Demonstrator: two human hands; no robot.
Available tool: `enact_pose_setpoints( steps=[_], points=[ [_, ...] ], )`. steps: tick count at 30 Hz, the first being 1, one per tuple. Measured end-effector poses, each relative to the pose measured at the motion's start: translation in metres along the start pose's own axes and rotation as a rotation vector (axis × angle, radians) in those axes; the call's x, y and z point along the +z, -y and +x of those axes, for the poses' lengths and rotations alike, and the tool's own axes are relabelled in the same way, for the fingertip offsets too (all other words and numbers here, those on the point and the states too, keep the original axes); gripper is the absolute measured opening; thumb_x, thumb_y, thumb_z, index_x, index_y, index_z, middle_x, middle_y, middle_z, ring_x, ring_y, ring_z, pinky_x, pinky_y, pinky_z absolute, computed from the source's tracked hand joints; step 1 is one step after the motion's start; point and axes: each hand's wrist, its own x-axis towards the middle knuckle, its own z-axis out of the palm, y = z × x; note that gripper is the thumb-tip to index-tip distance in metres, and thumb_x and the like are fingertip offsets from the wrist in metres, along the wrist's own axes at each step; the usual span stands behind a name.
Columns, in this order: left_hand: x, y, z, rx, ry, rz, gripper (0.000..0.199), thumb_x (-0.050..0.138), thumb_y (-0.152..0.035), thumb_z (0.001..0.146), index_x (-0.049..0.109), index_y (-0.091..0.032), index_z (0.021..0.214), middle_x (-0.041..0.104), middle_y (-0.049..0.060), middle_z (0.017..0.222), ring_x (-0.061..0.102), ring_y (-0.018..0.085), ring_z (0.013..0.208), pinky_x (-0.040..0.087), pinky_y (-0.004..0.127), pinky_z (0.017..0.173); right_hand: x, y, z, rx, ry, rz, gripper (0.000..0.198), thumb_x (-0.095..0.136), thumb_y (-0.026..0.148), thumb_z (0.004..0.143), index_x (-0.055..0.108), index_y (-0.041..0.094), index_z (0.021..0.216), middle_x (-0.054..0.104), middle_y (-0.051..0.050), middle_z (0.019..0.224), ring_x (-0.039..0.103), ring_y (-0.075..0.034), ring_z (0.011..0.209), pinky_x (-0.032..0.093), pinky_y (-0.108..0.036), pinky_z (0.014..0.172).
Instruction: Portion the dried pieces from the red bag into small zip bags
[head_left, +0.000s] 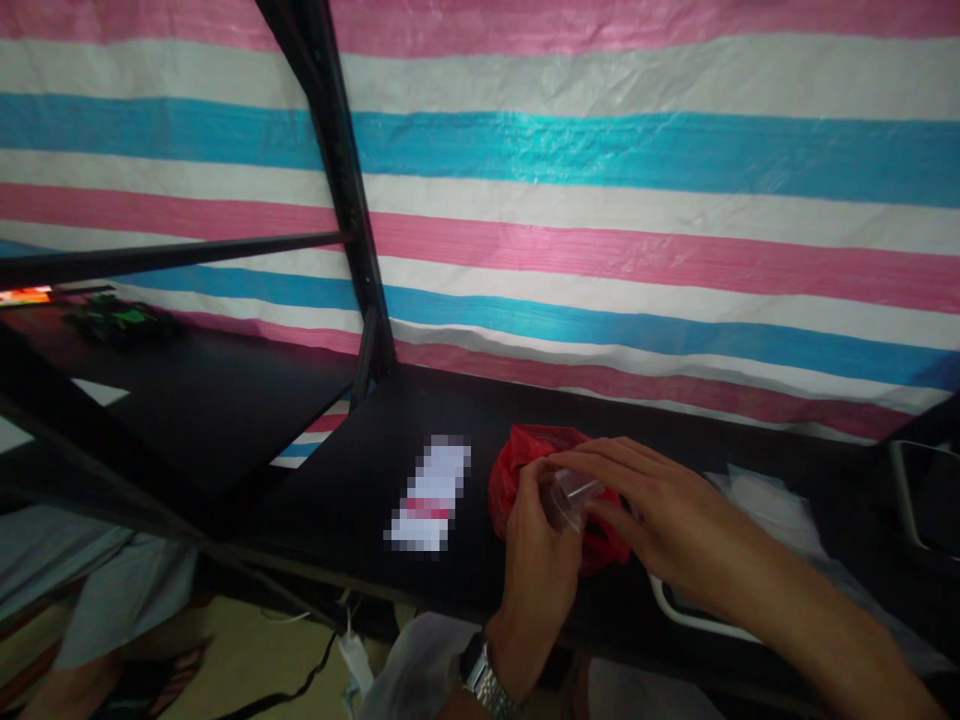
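Between my two hands is a clear plastic piece (576, 492) with a curved edge; its exact kind does not show. My left hand (534, 550), with a metal-banded watch (484, 680) at the wrist, curls its fingers and thumb around the piece from the near left. From the right, my right hand (660, 500) reaches over, its fingers and thumb closed on the same piece. A crumpled red plastic bag (525, 447) sits on the black table (330, 525) just behind and under the hands, which partly cover it.
A pixelated white and red slip (431, 500) lies left of the bag. Thin clear plastic sheets (776, 510) and a white-rimmed object (701, 620) are on the right. A black metal post (349, 190) rises at the back; a seated person's leg (120, 600) shows lower left.
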Motion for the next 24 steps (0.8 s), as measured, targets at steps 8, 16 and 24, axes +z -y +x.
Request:
enact_pose_setpoints(
  steps=[8,16,24],
  points=[
    [-0.006,-0.004,-0.002,0.022,-0.005,0.071,0.029,0.064,-0.021,0.095,0.062,-0.022,0.124,0.074,0.008,0.119,0.073,0.021,0.106,0.056,0.036,0.095,0.002,-0.002,0.002,0.206,-0.113,0.263,0.041,0.067,0.025,0.099,0.069,0.034,0.138,0.074,-0.003,0.137,0.07,-0.022,0.123,0.055,-0.038,0.11],
    [-0.024,-0.01,-0.016,-0.002,0.062,0.39,0.034,0.051,-0.017,0.099,0.061,-0.023,0.131,0.07,0.01,0.129,0.069,0.025,0.119,0.051,0.04,0.103,0.055,-0.036,0.003,0.372,0.074,0.167,0.053,0.053,-0.003,0.085,0.076,0.023,0.125,0.071,-0.01,0.131,0.071,-0.023,0.117,0.054,-0.036,0.104],
    [-0.043,-0.001,-0.015,-0.094,0.044,0.727,0.031,0.056,-0.015,0.092,0.07,-0.023,0.119,0.07,0.012,0.123,0.07,0.032,0.108,0.052,0.045,0.093,0.077,-0.042,-0.004,0.563,0.077,-0.113,0.062,0.058,-0.005,0.08,0.078,0.024,0.131,0.066,-0.012,0.118,0.07,-0.024,0.1,0.055,-0.036,0.094]
  ],
)
